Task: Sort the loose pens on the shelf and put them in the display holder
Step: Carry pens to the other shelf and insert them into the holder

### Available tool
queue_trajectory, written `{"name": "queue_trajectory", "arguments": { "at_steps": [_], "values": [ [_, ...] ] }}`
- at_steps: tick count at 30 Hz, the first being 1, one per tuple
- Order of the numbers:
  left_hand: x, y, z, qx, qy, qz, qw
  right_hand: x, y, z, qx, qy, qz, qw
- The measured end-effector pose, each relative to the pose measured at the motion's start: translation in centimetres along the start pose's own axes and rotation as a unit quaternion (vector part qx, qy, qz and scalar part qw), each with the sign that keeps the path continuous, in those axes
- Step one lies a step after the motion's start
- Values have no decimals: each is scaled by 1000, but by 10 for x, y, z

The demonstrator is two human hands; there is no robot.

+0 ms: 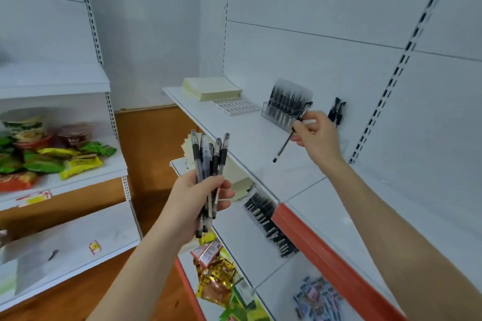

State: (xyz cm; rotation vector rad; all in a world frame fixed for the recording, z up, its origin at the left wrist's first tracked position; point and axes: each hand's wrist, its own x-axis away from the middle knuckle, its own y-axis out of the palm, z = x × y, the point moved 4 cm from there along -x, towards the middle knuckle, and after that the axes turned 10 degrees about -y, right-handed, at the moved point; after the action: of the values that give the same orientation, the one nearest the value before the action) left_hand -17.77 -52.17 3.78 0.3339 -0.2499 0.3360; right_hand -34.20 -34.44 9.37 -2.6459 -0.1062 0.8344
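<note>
Wall: pale grey-white corner wall (156,21), plain.
Floor: orange-brown wood-look floor (148,143).
Left unit: white shelving (109,167) on a slotted upright (91,15).
Right unit: white back panels (326,2), a black-slotted rail (417,31), a white shelf (250,138) and a red edge strip (313,240).
Light: cool, even, soft shadows.

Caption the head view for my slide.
Right hand holds one pen at the display holder; left hand grips a pen bundle.
</note>
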Motion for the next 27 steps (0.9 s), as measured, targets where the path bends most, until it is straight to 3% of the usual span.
{"name": "queue_trajectory", "arguments": {
  "at_steps": [7,15,21,27],
  "values": [
    [-119,25,32,-23,-22,-111,993,-50,-17,46,67,37,135,988],
    [-213,67,63,-105,-43,-276,954,-73,-65,65,185,67,321,927],
    [-241,95,58,-132,-71,-349,925,-81,-72,80,253,88,328,906],
    [-253,115,51,-143,-85,-373,913,-95,-73,98,257,99,297,914]
  ]
}}
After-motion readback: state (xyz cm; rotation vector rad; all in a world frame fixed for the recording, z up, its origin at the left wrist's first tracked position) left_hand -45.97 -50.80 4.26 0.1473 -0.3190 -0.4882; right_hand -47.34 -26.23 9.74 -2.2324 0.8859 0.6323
